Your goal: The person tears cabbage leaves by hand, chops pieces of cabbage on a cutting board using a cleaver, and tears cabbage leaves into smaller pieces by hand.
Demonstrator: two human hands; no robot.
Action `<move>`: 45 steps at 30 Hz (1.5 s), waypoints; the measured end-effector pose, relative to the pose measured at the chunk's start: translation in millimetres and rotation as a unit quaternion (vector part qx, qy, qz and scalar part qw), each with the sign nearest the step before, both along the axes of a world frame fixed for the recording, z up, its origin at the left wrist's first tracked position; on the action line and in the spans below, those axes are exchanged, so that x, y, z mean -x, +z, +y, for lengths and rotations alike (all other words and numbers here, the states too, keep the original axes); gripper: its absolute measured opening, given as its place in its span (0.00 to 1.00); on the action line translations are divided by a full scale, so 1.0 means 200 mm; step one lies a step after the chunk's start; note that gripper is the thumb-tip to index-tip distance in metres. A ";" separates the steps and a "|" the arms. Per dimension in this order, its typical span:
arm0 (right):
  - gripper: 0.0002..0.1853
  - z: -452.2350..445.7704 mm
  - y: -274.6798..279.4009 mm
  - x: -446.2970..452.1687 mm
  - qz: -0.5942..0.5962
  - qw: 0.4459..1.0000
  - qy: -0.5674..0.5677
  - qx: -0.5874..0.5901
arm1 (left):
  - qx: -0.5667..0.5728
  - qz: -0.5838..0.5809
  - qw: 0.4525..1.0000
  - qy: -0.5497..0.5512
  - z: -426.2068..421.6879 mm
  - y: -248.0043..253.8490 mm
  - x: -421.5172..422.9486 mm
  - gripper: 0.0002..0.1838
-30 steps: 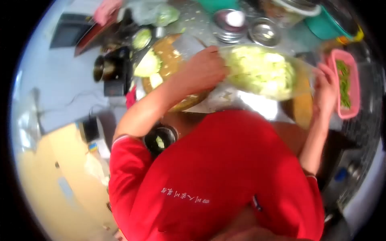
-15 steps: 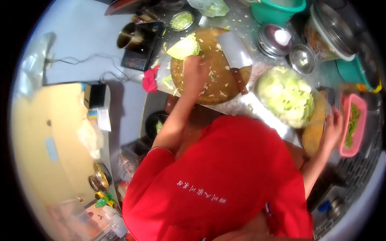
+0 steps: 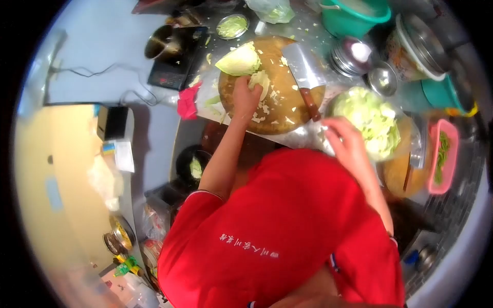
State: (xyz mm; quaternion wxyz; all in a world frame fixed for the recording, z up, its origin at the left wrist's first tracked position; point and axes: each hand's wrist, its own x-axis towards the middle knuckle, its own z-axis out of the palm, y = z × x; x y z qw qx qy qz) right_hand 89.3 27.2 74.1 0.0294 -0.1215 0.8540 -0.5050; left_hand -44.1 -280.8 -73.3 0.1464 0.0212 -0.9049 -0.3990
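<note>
My left hand (image 3: 246,97) is closed on a pale cabbage piece (image 3: 261,82) at the left of the round wooden chopping board (image 3: 282,110). Beside those fingers rests a cut cabbage wedge (image 3: 240,60). A cleaver (image 3: 304,64) lies flat across the board's right side, its brown handle pointing toward me. My right hand (image 3: 345,134) is just below that handle, apart from it, with thumb and fingers spread and nothing visible between them. To its right, a clear bag or bowl, I cannot tell which, holds a heap of chopped cabbage (image 3: 367,123).
A second board (image 3: 395,172) with another knife lies at right, beside a pink tray (image 3: 447,177) of green strips. Stacked metal bowls (image 3: 339,64) and a teal bucket (image 3: 354,23) stand behind. A black scale (image 3: 174,74) and a red cloth (image 3: 188,101) sit at left.
My right hand has swung left from beside the pink tray to near the cleaver's handle. My left hand now has a cabbage piece in its fingers; the wedge has barely shifted.
</note>
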 end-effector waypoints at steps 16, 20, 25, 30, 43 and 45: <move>0.22 -0.35 -0.11 0.24 -0.141 0.947 -0.113 0.266 | -0.497 -0.243 0.822 -0.133 0.46 0.60 -0.40 0.12; 0.21 -0.25 -0.04 0.22 -0.061 0.968 -0.127 0.206 | -0.584 -0.341 0.719 -0.160 0.52 0.67 -0.38 0.12; 0.17 -0.04 0.08 0.12 -0.121 0.900 -0.182 0.378 | -0.595 -0.386 0.659 -0.250 0.72 0.77 -0.34 0.13; 0.10 0.17 0.08 0.02 -0.127 0.824 -0.309 0.458 | -0.460 -0.337 0.748 -0.340 1.02 0.72 -0.32 0.13; 0.10 0.55 -0.32 -0.11 -0.197 0.677 -0.514 0.488 | 0.055 -0.020 0.842 -0.536 1.59 0.48 -0.36 0.20; 0.11 0.62 -0.38 -0.10 -0.184 0.719 -0.519 0.424 | -0.008 -0.019 0.874 -0.486 1.63 0.39 -0.36 0.19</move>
